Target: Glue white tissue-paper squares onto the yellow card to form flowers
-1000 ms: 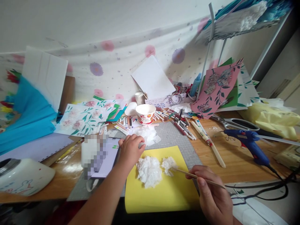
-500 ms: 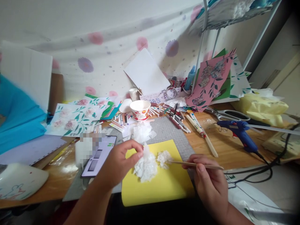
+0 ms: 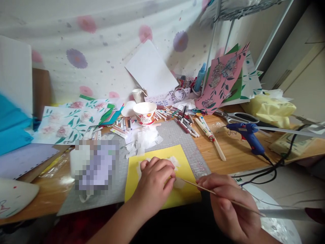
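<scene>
Head view: the right grip (image 3: 232, 205) pinches a stick (image 3: 189, 183), I can't tell if the left grip (image 3: 156, 179) pinches anything, white tufts (image 3: 174, 163) sit by it on the sheet (image 3: 187, 162), and loose scraps (image 3: 146, 139) are left beyond.

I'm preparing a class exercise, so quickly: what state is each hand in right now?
Left hand: curled over the yellow paper; whether it holds anything cannot be told.
Right hand: closed, holding a thin stick.

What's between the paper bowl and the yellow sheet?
A loose pile of white scraps on the gray mat, between the paper bowl and yellow sheet. Shows in the head view.
</scene>
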A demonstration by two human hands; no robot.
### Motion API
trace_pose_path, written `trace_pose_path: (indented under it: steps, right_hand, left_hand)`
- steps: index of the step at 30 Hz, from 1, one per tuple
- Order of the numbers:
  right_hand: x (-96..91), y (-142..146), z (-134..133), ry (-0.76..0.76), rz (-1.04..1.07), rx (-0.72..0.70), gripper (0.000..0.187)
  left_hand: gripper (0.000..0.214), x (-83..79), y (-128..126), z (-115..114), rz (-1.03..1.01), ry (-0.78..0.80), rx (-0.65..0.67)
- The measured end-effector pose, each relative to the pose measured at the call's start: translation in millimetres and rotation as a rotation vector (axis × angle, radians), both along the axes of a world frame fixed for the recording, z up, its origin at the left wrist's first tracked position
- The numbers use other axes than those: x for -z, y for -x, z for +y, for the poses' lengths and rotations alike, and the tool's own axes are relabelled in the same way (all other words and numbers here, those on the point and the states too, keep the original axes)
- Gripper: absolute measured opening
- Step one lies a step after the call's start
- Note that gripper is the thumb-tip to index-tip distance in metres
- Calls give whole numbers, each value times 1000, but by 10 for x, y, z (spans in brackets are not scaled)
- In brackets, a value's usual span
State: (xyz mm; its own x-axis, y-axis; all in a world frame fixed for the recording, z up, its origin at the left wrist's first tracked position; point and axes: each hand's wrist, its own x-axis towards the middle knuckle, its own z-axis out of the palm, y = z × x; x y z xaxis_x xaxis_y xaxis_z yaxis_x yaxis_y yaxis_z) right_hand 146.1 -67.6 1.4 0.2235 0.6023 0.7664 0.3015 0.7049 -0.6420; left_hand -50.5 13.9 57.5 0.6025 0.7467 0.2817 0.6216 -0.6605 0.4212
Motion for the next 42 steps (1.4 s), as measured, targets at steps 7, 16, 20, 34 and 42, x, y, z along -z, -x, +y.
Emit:
trace_pose_path:
  steps: [7,16,20,34,42]
  right_hand:
    - [-164,9,4,-75,-231,-154,24]
    - [-124,92,159,-134,-397,-75,34]
    - [-125,118,178,-142,-419,-55,36]
    - [-106,120,182,-130,-434,-26,31]
    - [61,-9,115,-17,-169,-37,29]
  left_hand:
    - [21,58,-5,-15,103,-169,-17]
    - [17,92,-21,12,154,-181,-95]
    - [15,100,-19,19,150,-177,-101]
    - [20,124,106,-44,129,-253,-31]
    - [19,-13,236,-56,54,-239,-28]
